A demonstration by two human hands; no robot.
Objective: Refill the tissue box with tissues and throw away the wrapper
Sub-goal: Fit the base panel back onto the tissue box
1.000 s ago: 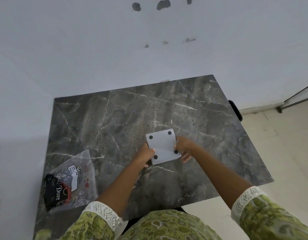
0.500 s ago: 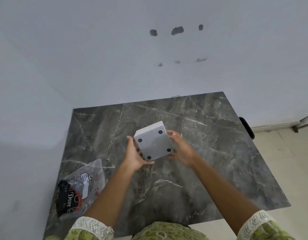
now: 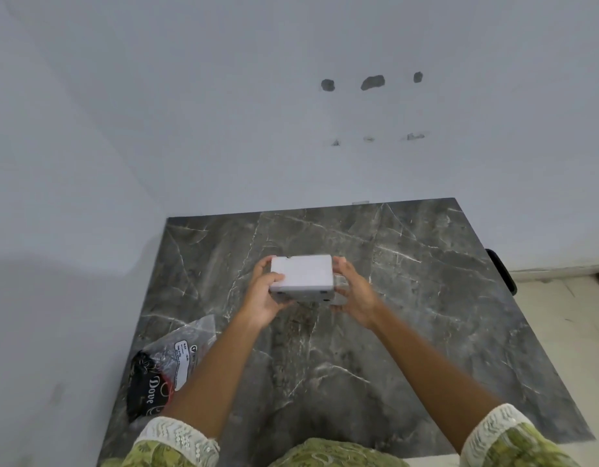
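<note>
A white square tissue box [image 3: 303, 275] is held in the air above the middle of the dark marble table [image 3: 409, 298]. My left hand [image 3: 266, 294] grips its left side and my right hand [image 3: 353, 298] grips its right side. One flat side of the box faces me, and its base with small black feet points down toward me. The opening of the box is hidden. A crumpled clear plastic wrapper [image 3: 166, 369] with a black "Dove" label lies on the table's near left corner, apart from both hands.
The table stands against a white wall at the back and left. A black chair edge [image 3: 502, 271] shows past the table's right side. Light tiled floor [image 3: 567, 332] lies to the right.
Both hands lifted the box off the table and turned it. Its footed base faced up before and now faces down toward me. The camera view tilted upward.
</note>
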